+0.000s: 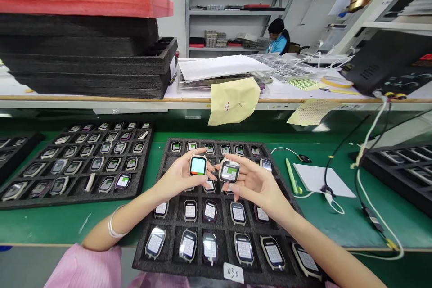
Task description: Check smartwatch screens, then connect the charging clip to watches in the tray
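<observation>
My left hand [182,174] grips a smartwatch without a strap [198,166]; its lit screen is light cyan with an orange strip at the bottom. Close beside it, my right hand [258,180] pinches a second strapless smartwatch [230,171] by its edges, with a green patch and white blocks on its grey screen. Both are held just above a black foam tray [221,230] whose compartments carry several more watches, many with lit white screens. A paper label [233,273] reading "030" sits on the tray's near edge. My forearms and hands hide some compartments.
Another foam tray of watches [135,180] lies at left, and a third [400,175] at right. Cables [366,184], a light green pen [290,175] and white paper [322,179] lie on the green mat. Stacked black foam [84,63] stands on the shelf; a person [278,40] sits beyond.
</observation>
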`<state>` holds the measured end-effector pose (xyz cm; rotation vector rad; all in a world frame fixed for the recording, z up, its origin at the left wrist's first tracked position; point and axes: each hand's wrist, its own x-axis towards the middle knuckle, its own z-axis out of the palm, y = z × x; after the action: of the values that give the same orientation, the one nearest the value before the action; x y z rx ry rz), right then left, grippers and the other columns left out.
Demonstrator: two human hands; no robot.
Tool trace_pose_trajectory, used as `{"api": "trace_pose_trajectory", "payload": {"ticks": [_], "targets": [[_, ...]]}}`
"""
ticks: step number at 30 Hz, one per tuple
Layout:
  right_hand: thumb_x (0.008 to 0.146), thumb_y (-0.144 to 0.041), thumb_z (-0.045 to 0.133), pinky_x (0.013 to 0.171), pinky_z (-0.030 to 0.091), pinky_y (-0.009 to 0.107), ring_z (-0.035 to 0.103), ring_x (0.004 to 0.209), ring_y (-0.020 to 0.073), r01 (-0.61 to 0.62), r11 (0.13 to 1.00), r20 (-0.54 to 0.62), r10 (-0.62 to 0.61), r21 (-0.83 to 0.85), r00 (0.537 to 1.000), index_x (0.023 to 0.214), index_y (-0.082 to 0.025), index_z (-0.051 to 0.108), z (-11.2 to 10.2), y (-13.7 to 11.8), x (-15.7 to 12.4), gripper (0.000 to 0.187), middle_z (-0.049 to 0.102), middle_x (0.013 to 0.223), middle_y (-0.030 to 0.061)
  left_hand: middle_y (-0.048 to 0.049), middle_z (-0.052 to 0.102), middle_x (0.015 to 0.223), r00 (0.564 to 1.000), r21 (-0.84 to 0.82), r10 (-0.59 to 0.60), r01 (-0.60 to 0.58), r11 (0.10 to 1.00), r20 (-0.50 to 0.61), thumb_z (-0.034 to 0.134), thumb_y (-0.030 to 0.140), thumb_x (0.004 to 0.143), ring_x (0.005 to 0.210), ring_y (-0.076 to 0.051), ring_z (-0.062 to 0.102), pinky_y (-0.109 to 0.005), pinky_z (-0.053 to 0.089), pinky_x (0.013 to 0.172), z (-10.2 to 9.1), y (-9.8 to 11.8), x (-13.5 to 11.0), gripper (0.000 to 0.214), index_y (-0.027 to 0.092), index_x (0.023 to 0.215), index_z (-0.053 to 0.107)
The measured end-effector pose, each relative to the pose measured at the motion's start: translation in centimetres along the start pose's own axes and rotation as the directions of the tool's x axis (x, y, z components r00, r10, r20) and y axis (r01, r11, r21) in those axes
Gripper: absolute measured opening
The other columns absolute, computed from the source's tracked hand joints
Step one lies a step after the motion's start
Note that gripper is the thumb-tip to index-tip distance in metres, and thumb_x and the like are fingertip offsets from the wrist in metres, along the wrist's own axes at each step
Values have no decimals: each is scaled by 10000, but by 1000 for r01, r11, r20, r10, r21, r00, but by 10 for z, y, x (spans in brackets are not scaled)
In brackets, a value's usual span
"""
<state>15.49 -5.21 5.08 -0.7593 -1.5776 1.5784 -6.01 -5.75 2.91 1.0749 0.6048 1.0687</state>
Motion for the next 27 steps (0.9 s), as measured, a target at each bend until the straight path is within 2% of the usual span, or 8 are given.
{"api": "trace_pose_trajectory", "payload": {"ticks": [4,9,11,14,16,18,22,27], "targets": [[803,-217,719,531,559,267,667,763,200,11,999,8,-11,-32,1000,1322,-239,472,3,7,10,575,644,1086,97,-89,606,964,1000,23,-2,2,1000,-12,712,185,757,834,-212,644,-312,562,651,-5,-1,0,623,176,1302,410],[807,-236,683,629,559,302,665,795,205,97,968,-5,-100,-231,995,1283,-199,482,-5,29,44,518,651,1059,88,-76,530,1131,998,25,43,-44,999,36,780,79,652,1040,-236,588,-398,531,861,-13,-2,-5,912,286,1378,268],[824,-237,653,646,549,301,650,787,196,177,856,50,-175,-486,983,1286,-180,470,-9,41,62,501,644,1029,81,-65,515,1111,999,73,50,-51,996,17,728,99,723,1047,-223,586,-400,526,876,-20,-5,-9,866,295,1391,211],[804,-238,680,676,529,311,618,785,196,253,594,176,-186,-764,967,1241,-164,510,-11,64,88,474,610,998,70,-57,520,1062,998,259,64,-63,964,4,632,172,819,969,-206,624,-388,546,822,-42,-15,-11,752,291,1387,153],[778,-255,719,742,512,343,597,843,222,277,510,221,-168,-815,961,1181,-155,561,-7,83,101,445,579,999,75,-63,549,1031,996,497,88,-85,864,16,576,220,854,928,-207,641,-381,550,793,-65,-22,-9,649,262,1365,178],[772,-267,734,796,491,377,573,896,254,292,464,250,-150,-837,956,1135,-130,593,0,101,110,414,551,985,89,-65,589,993,992,715,123,-84,694,-3,557,243,859,906,-209,644,-379,535,801,-90,-28,-6,540,220,1315,269],[801,-268,706,828,457,430,534,897,296,326,345,304,-118,-880,945,1072,-73,617,11,121,117,345,522,936,118,-73,601,996,984,875,170,-32,483,-57,656,251,775,937,-243,601,-423,471,872,-133,-33,1,440,176,1170,478],[841,-216,645,841,429,462,486,942,323,373,231,358,-107,-898,928,1170,-60,565,13,109,113,372,499,1017,159,-95,568,1093,993,965,112,-63,255,35,698,330,756,1062,-268,514,-427,394,955,-154,-36,7,438,168,1134,546]]}}
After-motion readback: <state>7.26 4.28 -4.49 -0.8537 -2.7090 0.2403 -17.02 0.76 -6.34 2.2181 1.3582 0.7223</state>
